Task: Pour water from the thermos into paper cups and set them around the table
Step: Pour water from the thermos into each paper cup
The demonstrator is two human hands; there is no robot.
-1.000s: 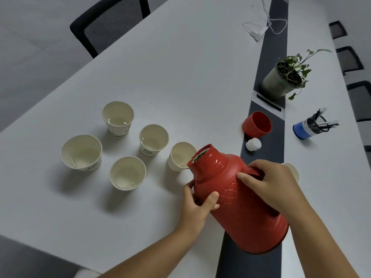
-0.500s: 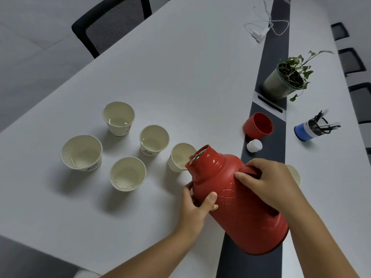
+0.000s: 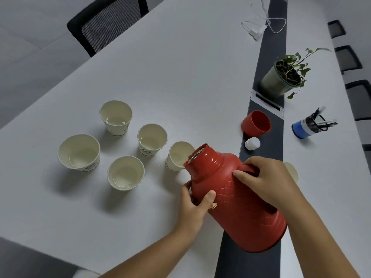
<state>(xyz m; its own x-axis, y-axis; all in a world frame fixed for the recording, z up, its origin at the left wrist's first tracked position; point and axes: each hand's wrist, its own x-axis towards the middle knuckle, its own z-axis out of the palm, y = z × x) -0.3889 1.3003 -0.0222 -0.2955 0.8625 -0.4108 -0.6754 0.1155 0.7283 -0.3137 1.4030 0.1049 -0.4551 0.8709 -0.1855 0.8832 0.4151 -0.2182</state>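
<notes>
Thermos held tilted above the tabletop, mouth aimed approx 10 o'clock over the rim of the nearest cup. No stream visible; can't tell if water is running.

Right hand wraps the handle; left hand grips the body below the neck, thumb on front.

Four more cups at 9–10 o'clock from the thermos: far cup, mid cup, left cup, near cup. All show a little water. One more cup is mostly hidden behind the right hand.

Red cap and white stopper at 12–1 o'clock on the dark strip. Plant and pen pot further out, approx 1–2 o'clock.

Risks: mouth sits at the cup's edge, not centred, so a pour likely runs down the outside. Light paper cup could tip if the neck bumps it. Tilting too fast = splash; droplets already beside the mid cup.

Vs 1 s ago: mouth dipped slightly lower and closer to the nearest cup; grips the same, cups not moved.
</notes>
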